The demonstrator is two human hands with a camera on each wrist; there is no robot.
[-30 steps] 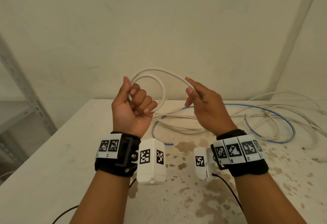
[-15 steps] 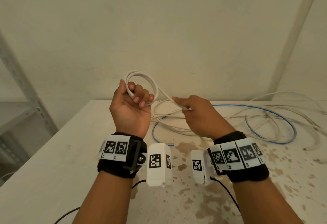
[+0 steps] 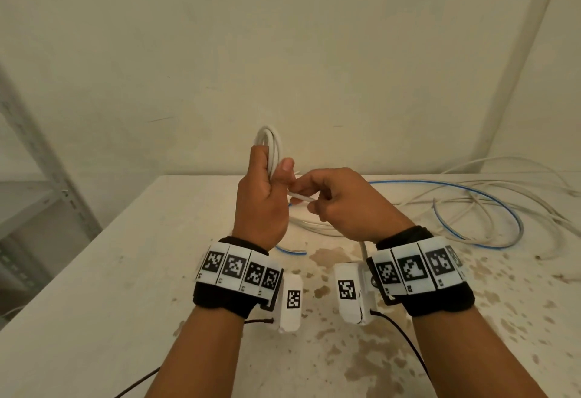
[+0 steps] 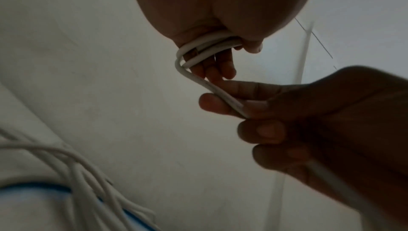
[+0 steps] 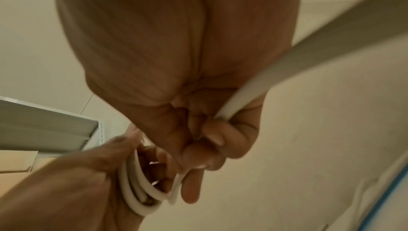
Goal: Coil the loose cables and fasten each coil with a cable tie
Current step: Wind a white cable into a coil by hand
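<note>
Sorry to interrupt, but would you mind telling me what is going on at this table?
A person is winding a white cable into a coil. The left hand grips the loops gathered so far, held up above the table. The right hand pinches the next stretch of that cable beside it. More white cables and a blue cable lie loose on the table behind. No cable tie is visible.

Head view downward; both close wrist views sharing the white cable (image 4: 223,96).
</note>
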